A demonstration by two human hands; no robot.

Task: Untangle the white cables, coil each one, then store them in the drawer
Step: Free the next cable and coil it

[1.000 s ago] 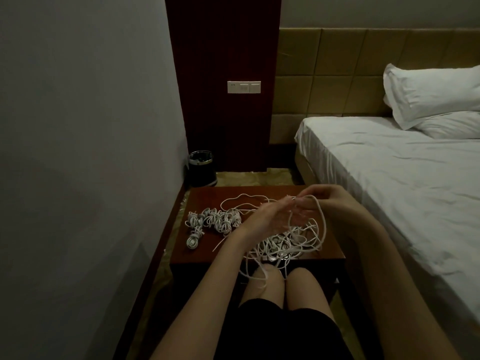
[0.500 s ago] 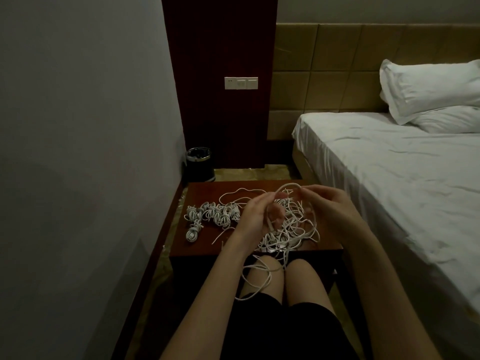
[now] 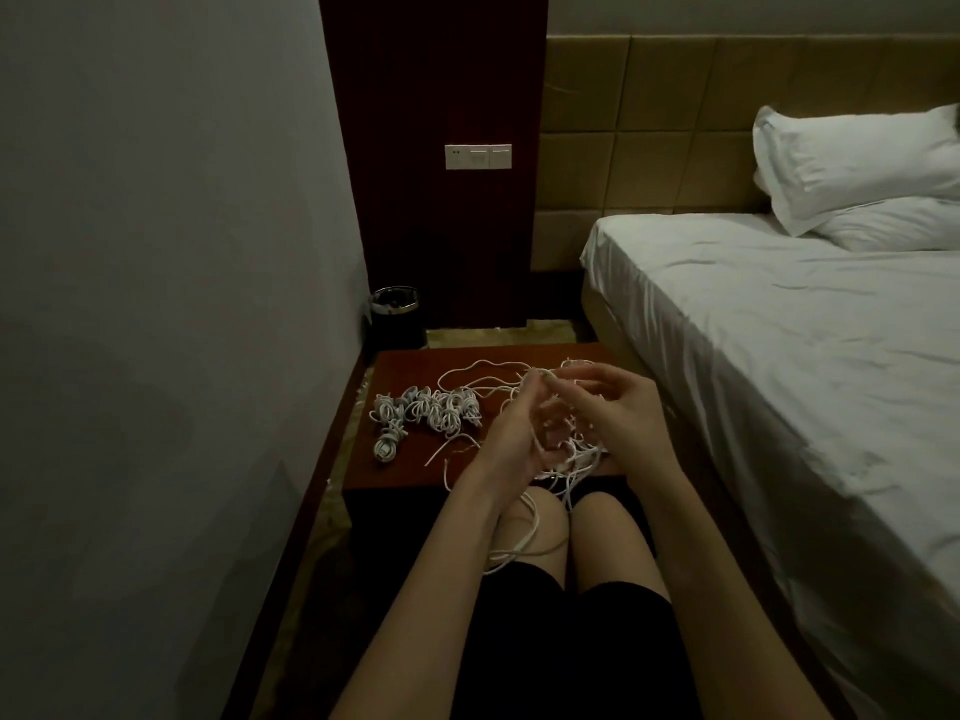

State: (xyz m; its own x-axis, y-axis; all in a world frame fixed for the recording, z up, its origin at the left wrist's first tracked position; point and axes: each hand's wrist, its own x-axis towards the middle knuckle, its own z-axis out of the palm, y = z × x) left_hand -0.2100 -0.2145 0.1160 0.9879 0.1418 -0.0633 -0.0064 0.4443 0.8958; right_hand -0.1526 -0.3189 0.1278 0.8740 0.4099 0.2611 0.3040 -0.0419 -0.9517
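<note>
A tangle of white cables (image 3: 576,457) lies on the right part of a dark red nightstand (image 3: 410,470), partly hidden by my hands. My left hand (image 3: 519,433) and my right hand (image 3: 613,407) are raised just above it, fingertips close together, pinching a white cable strand between them. One loose cable (image 3: 522,543) hangs off the front edge onto my knees. Several coiled cables (image 3: 431,410) lie in a row on the left of the top, with one more coil (image 3: 387,448) nearer the front. No drawer is visible.
A grey wall runs close along the left. A small black bin (image 3: 397,317) stands on the floor behind the nightstand. A bed with a white sheet (image 3: 779,356) and pillows fills the right side. A dark wood panel carries a switch plate (image 3: 478,156).
My hands have drawn closer together and slightly lower over the tangle. The large loop once held up on the right has dropped. More cable now hangs over my knees.
</note>
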